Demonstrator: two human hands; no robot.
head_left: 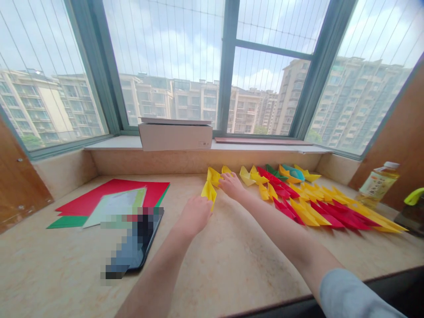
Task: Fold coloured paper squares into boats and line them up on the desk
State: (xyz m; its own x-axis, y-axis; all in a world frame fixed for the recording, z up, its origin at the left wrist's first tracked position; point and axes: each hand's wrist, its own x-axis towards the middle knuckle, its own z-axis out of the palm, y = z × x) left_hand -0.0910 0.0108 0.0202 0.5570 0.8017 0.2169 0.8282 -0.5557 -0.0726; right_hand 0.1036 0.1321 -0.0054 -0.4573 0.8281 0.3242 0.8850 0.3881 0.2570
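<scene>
My left hand (198,215) is closed on the near end of a folded yellow paper boat (208,191) in the middle of the ledge. Just beyond it, my right hand (231,185) has its fingers curled at another yellow paper boat (214,176), partly hiding it. A further yellow fold (226,169) shows behind the right fingertips. To the right stand rows of paper boats: yellow ones (309,213), red ones (347,215), a dark green one (275,172) and a blue-and-orange one (292,173).
Red paper sheets (112,194) lie at left over green ones (66,222), with a clear packet (114,205) on top. A dark phone (145,247) rests nearer. A white box (175,136) sits on the windowsill. A drink bottle (377,183) stands at far right.
</scene>
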